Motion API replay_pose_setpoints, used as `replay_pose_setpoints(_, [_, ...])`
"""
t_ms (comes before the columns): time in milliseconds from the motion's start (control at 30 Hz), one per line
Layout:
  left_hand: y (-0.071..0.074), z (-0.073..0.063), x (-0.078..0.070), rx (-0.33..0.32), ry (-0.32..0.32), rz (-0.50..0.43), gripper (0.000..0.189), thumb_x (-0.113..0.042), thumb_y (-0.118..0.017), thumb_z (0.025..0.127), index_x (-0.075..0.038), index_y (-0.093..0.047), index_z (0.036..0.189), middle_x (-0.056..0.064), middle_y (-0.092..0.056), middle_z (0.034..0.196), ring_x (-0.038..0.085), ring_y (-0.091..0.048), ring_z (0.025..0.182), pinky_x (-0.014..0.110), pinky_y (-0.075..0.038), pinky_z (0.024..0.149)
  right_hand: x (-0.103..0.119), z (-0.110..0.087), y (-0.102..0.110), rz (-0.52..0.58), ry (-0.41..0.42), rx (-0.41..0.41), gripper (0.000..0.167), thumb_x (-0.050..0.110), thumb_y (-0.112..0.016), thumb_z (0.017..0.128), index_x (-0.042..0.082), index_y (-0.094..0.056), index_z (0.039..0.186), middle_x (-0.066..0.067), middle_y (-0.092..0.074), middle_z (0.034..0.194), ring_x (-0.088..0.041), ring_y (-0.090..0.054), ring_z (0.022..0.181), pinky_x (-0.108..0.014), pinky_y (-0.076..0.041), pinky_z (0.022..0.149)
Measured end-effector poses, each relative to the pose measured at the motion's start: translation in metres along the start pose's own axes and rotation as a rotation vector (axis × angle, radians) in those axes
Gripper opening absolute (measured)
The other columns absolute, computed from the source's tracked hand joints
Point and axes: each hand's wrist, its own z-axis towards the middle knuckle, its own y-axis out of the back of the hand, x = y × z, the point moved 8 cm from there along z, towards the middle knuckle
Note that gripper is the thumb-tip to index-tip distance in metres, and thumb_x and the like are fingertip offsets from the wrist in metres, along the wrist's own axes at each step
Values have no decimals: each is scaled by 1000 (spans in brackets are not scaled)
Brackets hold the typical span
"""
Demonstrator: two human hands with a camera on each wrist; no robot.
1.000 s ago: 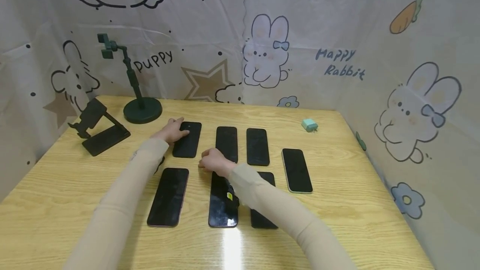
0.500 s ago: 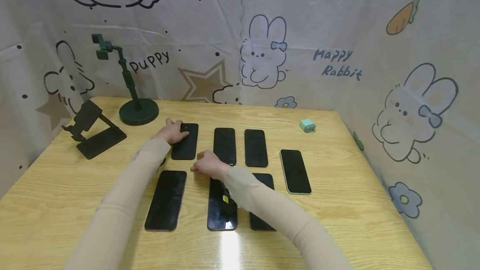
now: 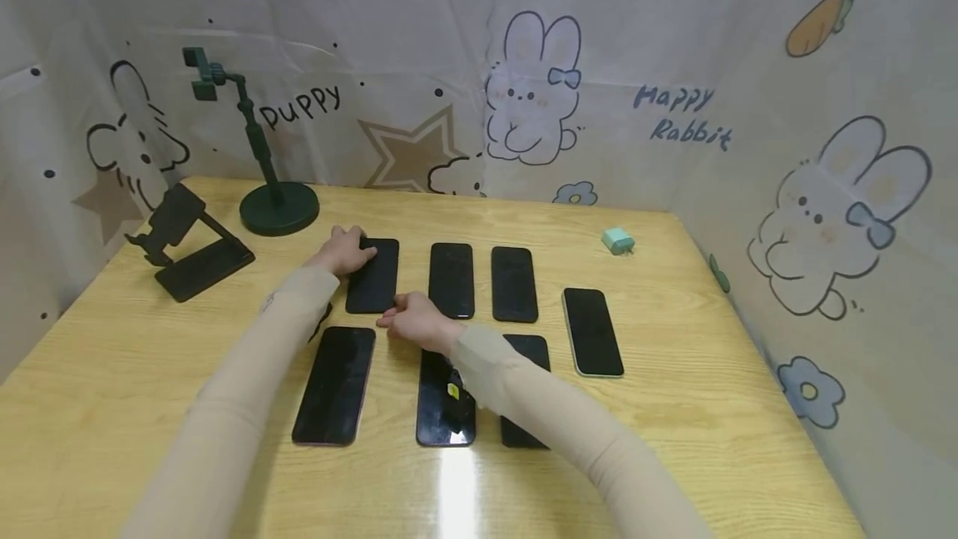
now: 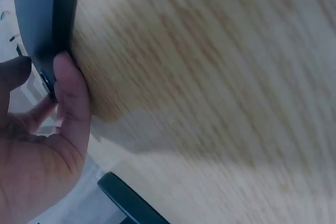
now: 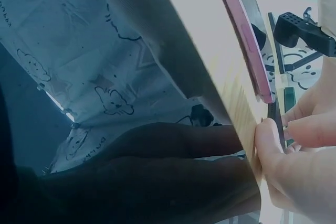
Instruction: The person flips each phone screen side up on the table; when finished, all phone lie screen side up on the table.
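In the head view my left hand (image 3: 347,250) holds a black smartphone (image 3: 374,277) by its far left side, thumb on its upper face. The left wrist view shows this phone (image 4: 35,14) close up, with fingers at its edge. My right hand (image 3: 419,323) is at that phone's near right corner; in the right wrist view its thumb and fingers lie on either side of the dark phone edge (image 5: 275,113). A pink-edged smartphone (image 3: 334,385) lies just in front. Under the right wrist lies another phone (image 3: 441,418), partly covered.
More phones lie flat: two behind, a middle one (image 3: 451,281) and one beside it (image 3: 514,285); a pale-edged one (image 3: 593,331) at right; one (image 3: 530,348) under the right sleeve. At the back stand a black folding stand (image 3: 205,269), a green stand (image 3: 279,208) and a mint charger (image 3: 617,241).
My right hand has moved left, away from the middle phones, to the near corner of the phone in my left hand. The left hand keeps its place on that phone. The head view has shifted slightly.
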Motion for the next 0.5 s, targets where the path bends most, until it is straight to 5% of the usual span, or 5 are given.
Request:
replay_pose_setpoints(167, [4, 2, 4, -28, 35, -35, 44, -27, -40, 102, 6, -38, 131, 36, -27, 133, 29, -53, 73, 30, -50, 49, 0, 0, 1, 31, -13, 5, 66, -17, -49, 86, -10, -24, 146, -22, -55, 129, -29, -54, 123, -23, -45, 78])
replay_pose_setpoints(367, [15, 3, 6, -174, -9, 67, 36, -22, -39, 101, 8, -51, 117, 31, -48, 115, 38, -49, 97, 47, -45, 82, -1, -1, 1, 29, 2, 3, 66, -17, -47, 85, -9, -24, 146, -24, -53, 130, -30, -53, 124, -22, -38, 69])
replay_pose_setpoints(500, [21, 2, 6, -255, -14, 57, 34, -18, -37, 102, 9, -54, 114, 27, -56, 103, 38, -53, 93, 47, -44, 83, -1, -2, 2, 15, 12, -3, 65, -17, -45, 84, -9, -25, 146, -24, -53, 130, -31, -53, 124, -21, -37, 68])
